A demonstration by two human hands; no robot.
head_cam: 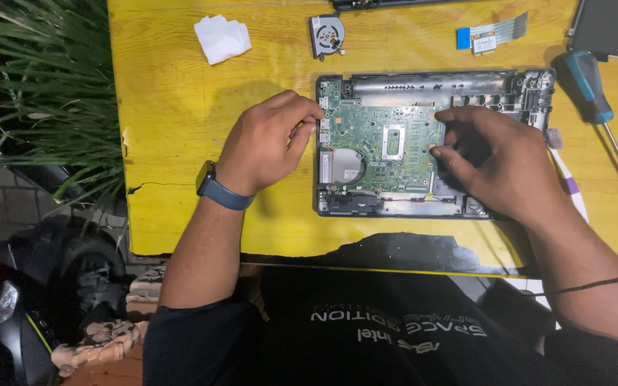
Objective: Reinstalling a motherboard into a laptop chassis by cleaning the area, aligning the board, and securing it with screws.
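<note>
An open black plastic laptop base (434,207) lies on the yellow tabletop (173,107), its long axis running left to right. Inside sits one green circuit board (377,146), flat and rectangular, filling the left part. The left hand (270,143) curls at the board's left edge, fingers pinched together there. The right hand (495,161) rests half-closed with fingertips on the board's right edge. Nearby lie one small round fan (327,34), one white crumpled tissue (222,38) and one blue-handled screwdriver (589,84).

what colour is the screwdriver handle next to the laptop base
Blue and black. The screwdriver lies on the yellow table, seen in the head view.
</note>
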